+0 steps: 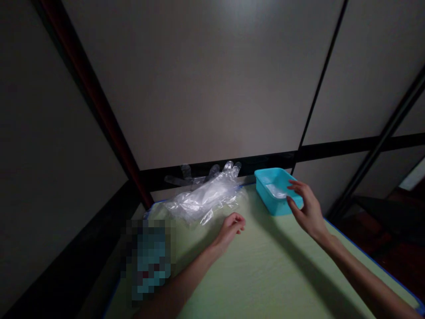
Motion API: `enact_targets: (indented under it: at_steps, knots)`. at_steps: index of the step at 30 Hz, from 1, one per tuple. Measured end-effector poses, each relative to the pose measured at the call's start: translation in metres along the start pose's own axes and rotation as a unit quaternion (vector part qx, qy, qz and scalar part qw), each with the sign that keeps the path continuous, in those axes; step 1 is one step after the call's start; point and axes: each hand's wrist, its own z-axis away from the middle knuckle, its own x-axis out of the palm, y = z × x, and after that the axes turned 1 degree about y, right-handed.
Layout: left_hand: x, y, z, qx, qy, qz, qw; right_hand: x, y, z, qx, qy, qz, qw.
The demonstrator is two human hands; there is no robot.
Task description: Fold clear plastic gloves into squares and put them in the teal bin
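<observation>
My right hand [308, 208] hovers at the near right side of a turquoise plastic basket [279, 206], thumb and fingers apart and nothing between them. Inside the basket lies some clear, whitish plastic [276, 191], partly hidden by the rim and my fingers. Above the green tabletop, left of the basket, my left hand [232, 225] is closed with its fingers curled in; I see nothing in it. Just beyond that hand, a heap of clear disposable plastic gloves [206, 197] lies crumpled at the table's back edge, some glove fingers sticking up against the panel behind.
The pale green table [265, 270] has a blue edge and stands against grey cabinet panels [219, 88]. A blurred-out bluish item [151, 257] lies at the table's left side, beside my left forearm. Dark furniture [392, 212] stands at the right.
</observation>
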Motion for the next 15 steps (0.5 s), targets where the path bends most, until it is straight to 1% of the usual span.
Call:
enact_targets:
  at_steps: [3,6,7,9,12,15]
  knots:
    - [-0.022,-0.008,0.017,0.011,0.011,-0.033,0.999,0.039,-0.023,0.014,-0.02,-0.1,-0.05,0.994]
    - [-0.029,-0.018,0.027,0.043,0.035,-0.055,0.997,0.087,-0.04,0.029,-0.023,-0.221,-0.047,0.974]
    - [-0.028,-0.02,0.029,0.057,0.042,-0.062,0.996,0.101,-0.045,0.034,-0.028,-0.242,-0.046,0.969]
    - [-0.026,-0.023,0.033,0.084,0.053,-0.075,0.992,0.125,-0.053,0.042,-0.031,-0.261,-0.042,0.964]
    - [-0.023,-0.024,0.035,0.113,0.064,-0.089,0.987,0.143,-0.058,0.053,-0.043,-0.3,-0.011,0.953]
    - [-0.024,-0.023,0.033,0.127,0.075,-0.094,0.985,0.144,-0.059,0.06,-0.076,-0.357,0.054,0.93]
